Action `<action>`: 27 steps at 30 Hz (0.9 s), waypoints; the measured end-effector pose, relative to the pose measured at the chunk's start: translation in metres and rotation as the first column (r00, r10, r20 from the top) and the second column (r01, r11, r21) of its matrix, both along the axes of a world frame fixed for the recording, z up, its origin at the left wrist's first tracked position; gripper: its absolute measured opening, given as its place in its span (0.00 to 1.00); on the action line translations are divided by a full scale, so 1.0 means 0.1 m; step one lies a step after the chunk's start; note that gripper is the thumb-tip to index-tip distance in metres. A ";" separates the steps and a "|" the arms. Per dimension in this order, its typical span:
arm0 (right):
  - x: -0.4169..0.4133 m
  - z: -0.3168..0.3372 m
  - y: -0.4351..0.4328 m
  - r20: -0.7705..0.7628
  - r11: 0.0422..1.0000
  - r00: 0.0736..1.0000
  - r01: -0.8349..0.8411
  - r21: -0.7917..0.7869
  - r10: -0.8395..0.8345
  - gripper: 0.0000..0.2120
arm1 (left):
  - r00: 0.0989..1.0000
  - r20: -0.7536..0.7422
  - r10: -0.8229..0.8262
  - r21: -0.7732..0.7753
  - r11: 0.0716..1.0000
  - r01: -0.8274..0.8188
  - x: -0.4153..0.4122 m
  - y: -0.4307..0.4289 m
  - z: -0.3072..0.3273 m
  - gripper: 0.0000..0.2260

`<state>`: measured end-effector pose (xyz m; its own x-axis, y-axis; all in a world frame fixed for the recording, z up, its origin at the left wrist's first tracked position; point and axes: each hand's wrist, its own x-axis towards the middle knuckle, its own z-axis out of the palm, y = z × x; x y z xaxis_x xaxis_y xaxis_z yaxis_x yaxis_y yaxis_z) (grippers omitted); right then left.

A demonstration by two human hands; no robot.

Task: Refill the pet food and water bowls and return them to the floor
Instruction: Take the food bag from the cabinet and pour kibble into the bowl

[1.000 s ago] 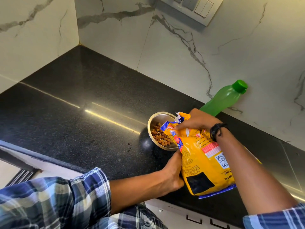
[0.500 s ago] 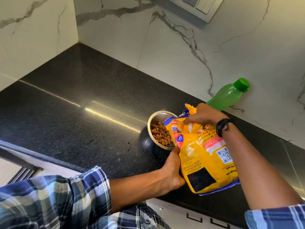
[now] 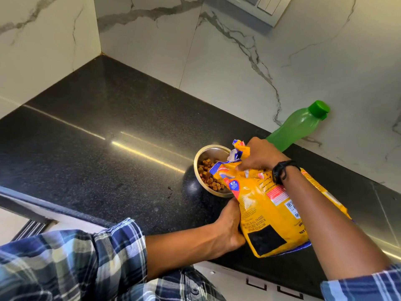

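Your left hand (image 3: 230,227) grips the lower side of the yellow pet food bag (image 3: 273,213), fingers wrapped round its edge, holding it tilted above the black worktop (image 3: 108,148). Your right hand (image 3: 260,157) is closed on the bag's torn top, pinching the crumpled opening, with a black wristband (image 3: 280,172) just behind it on your wrist. The steel bowl (image 3: 213,148) sits on the worktop just beyond your left hand and directly under the bag's mouth, which hangs over its near rim. Brown kibble (image 3: 209,177) lies in the bowl, partly hidden by the bag. A green bottle (image 3: 299,124) stands just past your right hand, against the marble wall (image 3: 238,72).
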<state>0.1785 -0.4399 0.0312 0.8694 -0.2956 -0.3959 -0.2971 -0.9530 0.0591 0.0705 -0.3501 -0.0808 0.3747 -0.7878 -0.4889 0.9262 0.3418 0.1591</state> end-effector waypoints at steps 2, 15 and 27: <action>0.02 0.05 -0.07 0.097 0.999 0.995 0.000 0.033 -0.003 0.20 | 0.998 -0.056 0.011 -0.001 1.000 -0.011 0.02 -0.01 -0.03 0.20; 0.04 0.11 -0.08 -0.030 0.974 0.995 0.096 0.204 -0.092 0.19 | 0.998 -0.062 -0.012 -0.014 1.000 0.011 0.03 -0.02 -0.02 0.21; 0.02 0.08 0.11 -0.117 0.998 0.992 0.056 0.042 -0.051 0.36 | 0.999 0.021 -0.036 -0.017 0.999 0.037 0.01 0.01 0.10 0.22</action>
<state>0.1801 -0.4287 0.0388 0.8002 -0.3202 -0.5071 -0.3415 -0.9384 0.0538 0.0712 -0.3488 -0.0708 0.3553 -0.8092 -0.4680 0.9347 0.3107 0.1725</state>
